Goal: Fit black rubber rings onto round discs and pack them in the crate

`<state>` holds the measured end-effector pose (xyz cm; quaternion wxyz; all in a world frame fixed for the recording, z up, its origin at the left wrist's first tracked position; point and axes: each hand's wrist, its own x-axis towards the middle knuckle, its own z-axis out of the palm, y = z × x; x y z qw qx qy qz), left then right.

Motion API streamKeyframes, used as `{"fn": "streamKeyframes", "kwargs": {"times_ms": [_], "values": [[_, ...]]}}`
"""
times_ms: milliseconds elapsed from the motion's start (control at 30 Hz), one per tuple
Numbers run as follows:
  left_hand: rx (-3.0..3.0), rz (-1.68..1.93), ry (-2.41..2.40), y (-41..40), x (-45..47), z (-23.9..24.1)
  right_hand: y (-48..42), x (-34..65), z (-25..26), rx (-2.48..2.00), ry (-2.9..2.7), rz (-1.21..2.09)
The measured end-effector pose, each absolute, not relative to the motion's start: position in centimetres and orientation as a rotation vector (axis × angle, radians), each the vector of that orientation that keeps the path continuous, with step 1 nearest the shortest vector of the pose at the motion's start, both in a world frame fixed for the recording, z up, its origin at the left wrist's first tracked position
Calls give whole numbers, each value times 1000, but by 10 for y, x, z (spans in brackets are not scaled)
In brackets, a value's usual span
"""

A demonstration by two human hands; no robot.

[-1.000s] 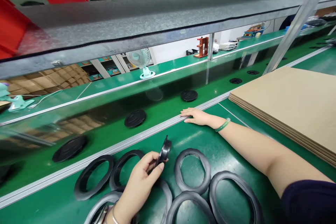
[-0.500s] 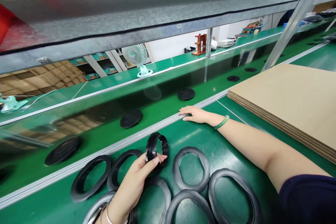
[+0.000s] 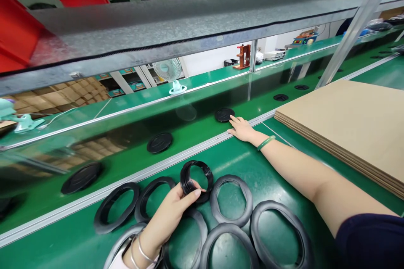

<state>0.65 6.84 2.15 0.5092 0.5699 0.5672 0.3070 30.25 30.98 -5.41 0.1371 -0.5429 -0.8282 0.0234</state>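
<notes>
My left hand (image 3: 176, 206) pinches a glossy black plastic ring (image 3: 206, 176) by its near side, holding it tilted above the green bench. Reaching across the metal rail, my right hand (image 3: 243, 129) has its fingers spread, and the fingertips are at the near edge of a flat black disc (image 3: 224, 114) on the green conveyor belt. Whether they touch the disc I cannot tell. Several dark grey rubbery rings lie around my left hand, among them one ring (image 3: 231, 199) right of it and another ring (image 3: 116, 208) left of it.
More black discs, such as one disc (image 3: 159, 143), lie spaced along the belt (image 3: 189, 132). A stack of cardboard sheets (image 3: 344, 113) is on the right. Overhead runs a metal shelf (image 3: 158, 29) with a red bin (image 3: 19, 33). A small fan (image 3: 168, 70) stands across the belt.
My right hand has moved from the rail out over the belt's edge to the disc. My left hand has turned the black ring so its opening faces me more.
</notes>
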Motion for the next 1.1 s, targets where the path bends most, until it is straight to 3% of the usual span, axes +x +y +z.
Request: {"fn": "streamKeyframes", "kwargs": {"times_ms": [367, 567, 867, 1100], "values": [[1307, 765, 1414, 68, 6, 19, 291, 293, -47, -1331, -2412, -107], [1322, 749, 1395, 68, 3, 13, 300, 291, -49, -1483, -2469, 4], [1338, 824, 1299, 68, 12, 12, 317, 284, -55, -1511, -2460, -116], [1372, 894, 1244, 72, 5, 7, 325, 294, -61, -1196, -2453, -241]]}}
